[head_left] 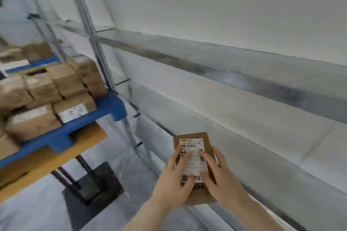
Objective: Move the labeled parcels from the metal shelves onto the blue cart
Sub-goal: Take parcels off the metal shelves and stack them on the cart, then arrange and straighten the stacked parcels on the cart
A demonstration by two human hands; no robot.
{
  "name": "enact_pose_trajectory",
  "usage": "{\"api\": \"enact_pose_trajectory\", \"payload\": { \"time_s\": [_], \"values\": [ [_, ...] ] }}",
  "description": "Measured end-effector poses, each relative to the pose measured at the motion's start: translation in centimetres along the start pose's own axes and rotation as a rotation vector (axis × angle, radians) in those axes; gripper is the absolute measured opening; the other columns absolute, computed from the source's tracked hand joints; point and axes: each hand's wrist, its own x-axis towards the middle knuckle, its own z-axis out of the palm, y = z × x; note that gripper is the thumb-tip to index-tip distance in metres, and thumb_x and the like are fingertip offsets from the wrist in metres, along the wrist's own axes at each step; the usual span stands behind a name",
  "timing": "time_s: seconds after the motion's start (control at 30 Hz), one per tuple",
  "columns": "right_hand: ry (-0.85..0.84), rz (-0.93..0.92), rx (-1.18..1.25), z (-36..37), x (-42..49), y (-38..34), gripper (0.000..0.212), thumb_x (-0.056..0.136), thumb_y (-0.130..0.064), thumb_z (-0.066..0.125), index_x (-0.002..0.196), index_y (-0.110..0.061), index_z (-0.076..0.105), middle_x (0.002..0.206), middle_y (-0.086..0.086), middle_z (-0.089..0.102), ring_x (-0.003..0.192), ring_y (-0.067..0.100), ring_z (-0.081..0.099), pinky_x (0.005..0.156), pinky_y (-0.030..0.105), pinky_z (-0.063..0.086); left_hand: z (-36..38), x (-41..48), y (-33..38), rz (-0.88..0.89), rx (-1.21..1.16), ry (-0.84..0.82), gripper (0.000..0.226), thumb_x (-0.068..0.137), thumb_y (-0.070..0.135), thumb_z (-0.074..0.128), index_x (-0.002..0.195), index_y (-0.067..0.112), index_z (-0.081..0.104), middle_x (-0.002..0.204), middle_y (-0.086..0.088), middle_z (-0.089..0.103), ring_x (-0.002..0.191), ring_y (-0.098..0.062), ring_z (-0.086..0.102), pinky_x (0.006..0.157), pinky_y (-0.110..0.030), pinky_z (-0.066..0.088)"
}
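Note:
A small brown cardboard parcel (193,141) with a white printed label sits in both my hands, low and right of centre, in front of the metal shelves (234,73). My left hand (173,180) grips its left side with fingers spread over the label. My right hand (218,176) holds its right side the same way. The blue cart (105,107) stands to the left, its deck stacked with several brown labeled parcels (73,108).
The shelf boards on the right are bare white with grey metal beams. A shelf upright (97,48) rises next to the cart's corner. Below the cart deck are a tan board (56,157), black legs and a dark base on the pale floor.

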Motion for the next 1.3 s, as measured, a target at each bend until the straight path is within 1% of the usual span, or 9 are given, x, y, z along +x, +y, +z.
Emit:
{"api": "enact_pose_trajectory", "payload": {
  "time_s": [0.17,0.43,0.57,0.67,0.77,1.0,1.1,1.17,1.3],
  "values": [
    [-0.156,-0.223,0.111,11.3,9.6,-13.7,0.051,0.095,-0.045,0.041,0.142,-0.048,0.019,0.153,-0.016,-0.002,0.133,0.008,0.032,0.102,0.025,0.041,-13.6,-4.2,-13.0,-0.221,0.091,0.158,0.063,0.085,0.058,0.035,0.145,0.045,0.020,0.150,0.034,-0.016,0.143,-0.007,0.012,0.112,-0.023,0.022],
    [-0.304,-0.446,0.121,23.5,22.0,-30.1,0.054,0.095,-0.051,0.038,0.142,-0.050,0.014,0.154,-0.018,-0.006,0.136,0.009,0.026,0.098,0.019,0.040,-28.7,-6.7,-27.0,-0.419,0.201,0.325,0.064,0.084,0.061,0.034,0.144,0.047,0.016,0.151,0.031,-0.014,0.139,-0.007,0.016,0.108,-0.027,0.032],
    [-0.376,-0.538,0.140,27.0,29.3,-33.7,0.052,0.095,-0.047,0.041,0.141,-0.051,0.017,0.154,-0.020,-0.004,0.127,0.003,0.029,0.093,0.016,0.034,-32.3,-4.3,-32.1,-0.498,0.197,0.405,0.062,0.087,0.058,0.037,0.144,0.047,0.016,0.151,0.031,-0.012,0.137,-0.010,0.022,0.103,-0.027,0.038],
    [-0.432,-0.597,0.152,29.3,35.9,-36.2,0.049,0.095,-0.046,0.042,0.138,-0.053,0.020,0.152,-0.024,-0.002,0.126,0.007,0.036,0.095,0.024,0.042,-35.1,-1.0,-36.0,-0.561,0.199,0.465,0.061,0.088,0.055,0.038,0.144,0.045,0.018,0.150,0.032,-0.008,0.138,-0.014,0.023,0.102,-0.033,0.043],
    [-0.487,-0.691,0.169,31.6,42.8,-38.7,0.049,0.094,-0.046,0.043,0.138,-0.054,0.021,0.150,-0.027,-0.001,0.130,0.004,0.028,0.097,0.023,0.039,-37.6,2.3,-39.7,-0.620,0.202,0.532,0.059,0.090,0.051,0.041,0.145,0.041,0.020,0.152,0.027,-0.004,0.139,-0.017,0.024,0.102,-0.035,0.044],
    [-0.692,-0.797,0.105,38.3,54.7,-44.6,0.049,0.093,-0.049,0.042,0.138,-0.055,0.022,0.155,-0.018,0.001,0.134,0.016,0.033,0.097,0.028,0.041,-42.0,7.0,-48.0,-0.836,0.145,0.655,0.061,0.089,0.050,0.040,0.146,0.037,0.024,0.150,0.028,-0.002,0.133,-0.021,0.030,0.097,-0.041,0.047],
    [-0.777,-0.797,0.090,40.3,57.3,-45.6,0.048,0.093,-0.047,0.043,0.134,-0.060,0.023,0.153,-0.022,0.004,0.134,0.012,0.031,0.102,0.033,0.039,-42.2,7.9,-50.4,-0.888,0.131,0.674,0.060,0.091,0.047,0.041,0.147,0.036,0.021,0.150,0.027,-0.004,0.131,-0.021,0.029,0.094,-0.032,0.046],
    [-0.805,-0.801,0.097,41.2,58.5,-46.0,0.047,0.094,-0.045,0.044,0.131,-0.065,0.023,0.151,-0.026,0.006,0.130,0.006,0.030,0.099,0.027,0.038,-41.9,8.1,-51.5,-0.899,0.159,0.689,0.060,0.092,0.047,0.042,0.146,0.039,0.017,0.150,0.027,-0.006,0.129,-0.022,0.029,0.087,-0.025,0.042],
    [-0.849,-0.821,0.040,41.9,59.4,-46.0,0.049,0.095,-0.042,0.043,0.128,-0.071,0.021,0.140,-0.037,0.010,0.121,-0.005,0.026,0.077,0.009,0.034,-40.8,7.7,-51.3,-0.902,0.147,0.678,0.062,0.092,0.049,0.040,0.147,0.041,0.012,0.151,0.025,-0.014,0.132,-0.022,0.026,0.085,-0.023,0.045]
  ]
}}
